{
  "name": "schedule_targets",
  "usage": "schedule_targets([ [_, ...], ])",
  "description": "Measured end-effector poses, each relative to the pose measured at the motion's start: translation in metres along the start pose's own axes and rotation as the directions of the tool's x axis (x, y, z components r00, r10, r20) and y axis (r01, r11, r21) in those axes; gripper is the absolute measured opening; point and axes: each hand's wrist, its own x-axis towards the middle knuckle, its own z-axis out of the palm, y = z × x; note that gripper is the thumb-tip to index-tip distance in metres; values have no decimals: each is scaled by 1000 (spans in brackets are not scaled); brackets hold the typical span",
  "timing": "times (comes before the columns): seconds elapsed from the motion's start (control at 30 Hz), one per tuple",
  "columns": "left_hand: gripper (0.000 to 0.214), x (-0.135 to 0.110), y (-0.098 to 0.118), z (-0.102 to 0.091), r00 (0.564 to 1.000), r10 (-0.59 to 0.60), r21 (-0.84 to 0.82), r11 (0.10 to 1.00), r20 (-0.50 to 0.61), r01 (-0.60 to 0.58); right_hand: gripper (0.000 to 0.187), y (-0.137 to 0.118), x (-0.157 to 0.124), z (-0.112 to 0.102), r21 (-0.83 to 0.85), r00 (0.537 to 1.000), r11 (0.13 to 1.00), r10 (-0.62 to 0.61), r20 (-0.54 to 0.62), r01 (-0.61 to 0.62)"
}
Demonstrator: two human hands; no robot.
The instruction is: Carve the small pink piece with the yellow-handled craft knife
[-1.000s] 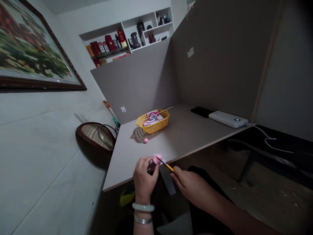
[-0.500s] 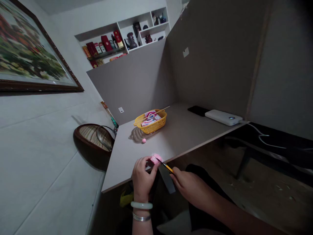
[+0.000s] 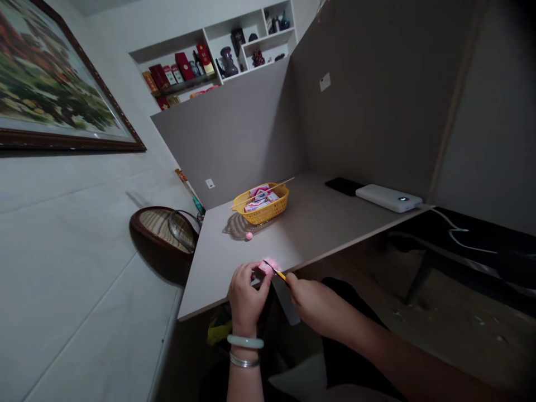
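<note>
Near the table's front edge, my left hand (image 3: 247, 293) pinches a small pink lump (image 3: 268, 266) between thumb and fingers. The lump has a pale, rough, fuzzy-looking surface; its material is unclear. My right hand (image 3: 307, 298) is closed round a slim tool with a yellow handle (image 3: 282, 275) and a dark, narrow tip, which lies against the lump. Whether that tip is a blade or bristles I cannot make out. A small pink ball (image 3: 249, 236) rests on the table farther back, beside the shadow of the yellow basket (image 3: 268, 212).
Printed packets and a thin stick (image 3: 270, 192) are in and across the basket. At the right lie a black phone (image 3: 344, 186) and a white power bank (image 3: 387, 198) with a cable. Upright panels bound the grey table (image 3: 209, 273) behind and right; a brown-rimmed object (image 3: 157, 262) stands left.
The tool's tip has shifted up and left over the pink lump, and my right hand has come closer to it. The whole view has shifted slightly.
</note>
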Motion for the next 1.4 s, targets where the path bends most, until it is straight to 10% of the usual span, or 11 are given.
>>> schedule_targets([
  [1.4,15,-3,0,3,998,-36,28,999,-46,38,20,11,-6,18,125,997,990,67,33,-70],
])
